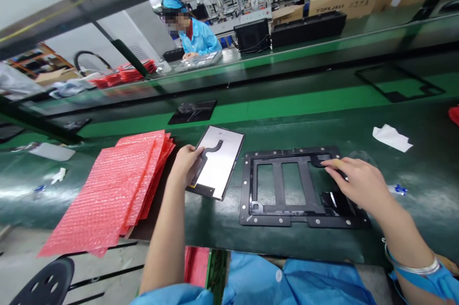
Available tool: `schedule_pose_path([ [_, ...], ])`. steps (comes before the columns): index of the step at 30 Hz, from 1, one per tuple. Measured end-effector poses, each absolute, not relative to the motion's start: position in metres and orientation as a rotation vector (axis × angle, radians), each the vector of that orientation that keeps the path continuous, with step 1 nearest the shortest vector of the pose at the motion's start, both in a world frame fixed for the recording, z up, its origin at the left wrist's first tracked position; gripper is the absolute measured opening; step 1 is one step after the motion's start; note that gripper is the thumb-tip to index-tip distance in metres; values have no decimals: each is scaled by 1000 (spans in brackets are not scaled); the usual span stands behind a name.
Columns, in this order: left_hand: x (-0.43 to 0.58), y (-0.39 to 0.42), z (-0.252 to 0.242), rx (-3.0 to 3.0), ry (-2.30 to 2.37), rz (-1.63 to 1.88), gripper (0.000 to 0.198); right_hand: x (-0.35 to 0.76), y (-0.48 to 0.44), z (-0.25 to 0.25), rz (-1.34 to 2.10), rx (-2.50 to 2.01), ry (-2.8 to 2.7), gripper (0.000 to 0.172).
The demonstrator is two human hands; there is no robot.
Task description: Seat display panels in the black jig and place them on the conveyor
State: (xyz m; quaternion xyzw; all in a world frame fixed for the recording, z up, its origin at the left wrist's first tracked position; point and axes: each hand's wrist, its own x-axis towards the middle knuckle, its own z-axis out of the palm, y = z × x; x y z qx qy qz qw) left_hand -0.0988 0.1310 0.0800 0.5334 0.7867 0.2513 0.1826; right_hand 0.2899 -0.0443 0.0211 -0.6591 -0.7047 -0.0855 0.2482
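A flat panel with a pale back and a dark curved flex strip is gripped at its left edge by my left hand, tilted above the green bench. To its right lies a black rectangular frame with cross bars, a row of silver dots along its border and a glossy dark piece at its right end. My right hand reaches over the frame's upper right corner, thumb and index finger closed at a small black part there; whether they grip it is hard to make out.
Red bubble-wrap bags are stacked at the left. Behind the panel lies a dark glossy plate. White paper and a thin black frame are at the right. A person in blue works across the bench.
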Motion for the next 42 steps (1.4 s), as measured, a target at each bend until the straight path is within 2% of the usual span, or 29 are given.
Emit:
schedule_pose_path([
  [4,-112,108,115,1347,2017,896,24,290,-42,20,-219,-1793,-1910,33],
  [7,-114,82,136,1251,1913,1083,32,286,-42,22,-154,-1785,-1865,30],
  [13,-65,26,120,1062,1584,1342,50,238,-51,44,113,-1481,-1683,22],
  [18,-26,-2,108,1025,1458,1280,54,205,-44,64,270,-1386,-1651,13],
  [26,-11,-13,109,1063,1208,1172,49,212,-41,67,250,-1764,-1650,9],
  [30,-3,-8,99,1036,1118,1098,46,223,-39,70,505,-1819,-1664,7],
  [34,-1,3,93,936,1090,1084,51,254,-55,69,760,-1624,-1590,19],
  [37,-6,10,93,850,1059,1100,56,304,-80,53,667,-1735,-1480,24],
  [40,-12,15,94,809,1025,1123,59,363,-101,24,343,-2016,-1408,21],
  [42,-13,16,94,798,1020,1143,57,387,-108,8,106,-2046,-1469,30],
])
